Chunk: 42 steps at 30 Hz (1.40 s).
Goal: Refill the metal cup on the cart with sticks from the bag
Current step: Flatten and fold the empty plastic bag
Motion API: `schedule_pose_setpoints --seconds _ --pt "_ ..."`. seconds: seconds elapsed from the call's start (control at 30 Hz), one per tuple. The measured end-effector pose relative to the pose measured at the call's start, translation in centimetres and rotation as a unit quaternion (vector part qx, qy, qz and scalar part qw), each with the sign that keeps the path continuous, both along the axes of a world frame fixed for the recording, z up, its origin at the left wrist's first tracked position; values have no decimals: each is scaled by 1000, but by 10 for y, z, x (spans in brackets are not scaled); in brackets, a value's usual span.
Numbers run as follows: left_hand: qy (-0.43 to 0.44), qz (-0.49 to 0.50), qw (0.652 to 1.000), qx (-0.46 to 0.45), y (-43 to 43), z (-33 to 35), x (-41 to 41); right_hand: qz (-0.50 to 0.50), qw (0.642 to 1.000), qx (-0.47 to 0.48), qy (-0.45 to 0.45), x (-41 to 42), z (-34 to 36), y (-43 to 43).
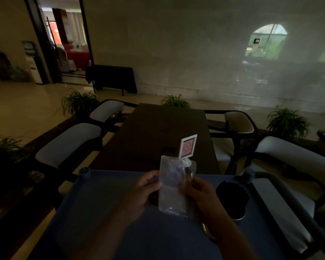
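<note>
I hold a clear plastic bag point(172, 186) upright over the blue cart top point(94, 203). My left hand point(145, 190) grips its left edge and my right hand point(200, 192) pinches its right edge near the crumpled open top. The bag's contents are too dim to make out. A dark, round object point(232, 199) stands on the cart to the right of my right hand; I cannot tell whether it is the metal cup.
Beyond the cart stretches a long dark table point(158, 132) with a small white-framed sign point(188, 148) on it. White-cushioned chairs point(68, 143) line both sides. Potted plants point(79, 103) stand on the floor around. The room is dim.
</note>
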<state>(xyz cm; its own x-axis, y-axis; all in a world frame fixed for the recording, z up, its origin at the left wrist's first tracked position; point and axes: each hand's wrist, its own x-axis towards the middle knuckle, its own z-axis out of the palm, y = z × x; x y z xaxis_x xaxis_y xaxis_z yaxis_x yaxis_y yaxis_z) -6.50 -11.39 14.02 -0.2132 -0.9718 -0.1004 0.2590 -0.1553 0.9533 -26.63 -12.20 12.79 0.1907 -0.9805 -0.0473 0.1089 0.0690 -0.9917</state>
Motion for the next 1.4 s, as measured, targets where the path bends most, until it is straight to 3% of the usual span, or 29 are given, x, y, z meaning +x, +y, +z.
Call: schedule_pose_setpoints --seconds 0.33,0.5,0.67,0.9,1.07,1.2,1.4 --pt "1 7 1000 -10 -3 0 8 -32 996 39 -76 -5 8 -6" --pt "-9 7 1000 -26 -6 -3 5 51 995 62 -56 1 16 -3" --pt "-22 7 999 -36 -7 -1 3 37 998 40 -17 1 17 -4" --pt "44 -20 998 -28 -7 3 2 38 995 31 -86 3 17 -6" --pt "88 -26 996 -16 -7 10 -1 44 981 43 -185 2 14 -8" --pt "64 13 998 -8 -8 15 -4 53 984 34 -168 -4 16 -7" --pt "-6 38 999 -18 -12 7 1 -11 991 29 -127 -2 16 -5"
